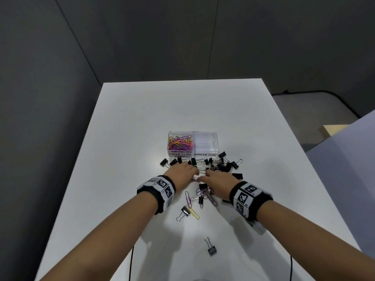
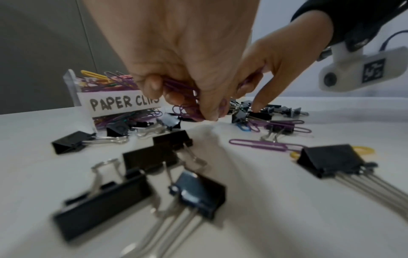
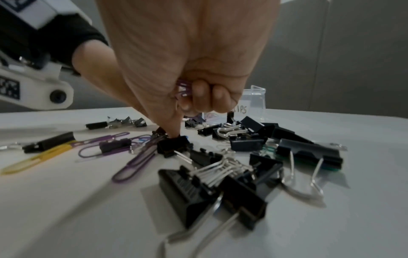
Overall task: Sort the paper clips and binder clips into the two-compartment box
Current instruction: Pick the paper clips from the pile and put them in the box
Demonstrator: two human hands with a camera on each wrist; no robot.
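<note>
Two bare hands are working at the middle of a white table (image 1: 125, 122); the left hand (image 2: 181, 57) is clutching a bunch of purple paper clips (image 2: 187, 97) in curled fingers; the right hand (image 3: 187, 57) is curling round more purple clips (image 3: 182, 89), its forefinger pressing down on a black binder clip (image 3: 174, 144); the clear two-compartment box (image 1: 205, 132) is sitting just beyond the hands, toward the far edge, with coloured paper clips filling its left half; black binder clips (image 1: 223, 165) are lying scattered between box and hands.

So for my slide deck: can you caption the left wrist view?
Left hand grips purple paper clips above scattered binder clips, beside the box labelled for paper clips.
</note>
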